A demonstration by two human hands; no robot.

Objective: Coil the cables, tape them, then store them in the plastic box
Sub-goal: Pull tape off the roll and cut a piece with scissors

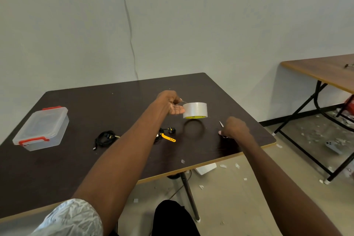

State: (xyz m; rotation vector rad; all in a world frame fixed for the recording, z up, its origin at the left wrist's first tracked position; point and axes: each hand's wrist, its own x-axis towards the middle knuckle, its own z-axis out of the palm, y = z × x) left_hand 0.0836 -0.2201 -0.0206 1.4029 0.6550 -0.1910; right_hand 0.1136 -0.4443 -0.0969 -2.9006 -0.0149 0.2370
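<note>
Centre frame: left hand (pixel 171 104) pinches the tape end, tape roll (pixel 195 110) hanging above table (pixel 76 168). Right hand (pixel 234 127) grips scissors (pixel 221 124). Coiled cables (pixel 104 138) lower centre; plastic box (pixel 41 128) far left, lid on.

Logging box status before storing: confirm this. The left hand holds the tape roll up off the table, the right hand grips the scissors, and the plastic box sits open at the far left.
One detail is wrong: the plastic box is closed, its lid on with the red latches down, as the head view shows. The rest stands: the left hand holds the tape roll up off the table, and the right hand grips the scissors.
</note>
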